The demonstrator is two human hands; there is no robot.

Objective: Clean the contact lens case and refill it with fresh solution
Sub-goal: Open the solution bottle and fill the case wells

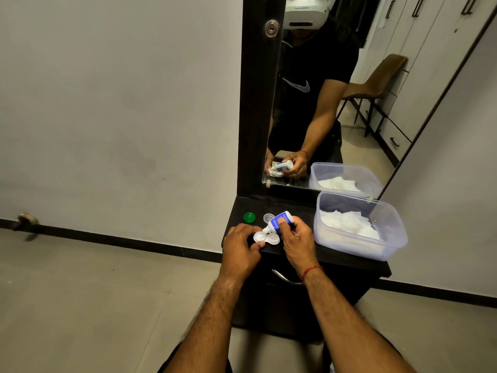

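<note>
Nearest to me, 2 bare forearms reach up from the bottom edge onto the dark cabinet top [347,261], and there's a red thread [312,271] on the right wrist. Below the hands I see a curved metal drawer handle [285,278] on the cabinet front.

My left hand [242,247] sits at the front edge of the top, fingers curled in against the white contact lens case [266,238], pinching it at its left side. The case lies flat on the top between the 2 hands, both wells uncovered; I can't tell whether there is liquid in them.

My right hand [297,238] is wrapped around the solution bottle [278,222], thumb pressed on its blue label. The bottle is tilted down and to the left, its nozzle right over the case's left well.

Just behind that, a clear small cap [268,218] rests on the top beside the bottle, and a green cap [249,217] sits further left, apart from the case.

To the right stands a clear plastic tub [387,238] with white tissues [347,222] inside.

Furthest back, the mirror [376,117] shows the hands, the bottle and the tub in reflection, plus a brown chair [382,76].
</note>
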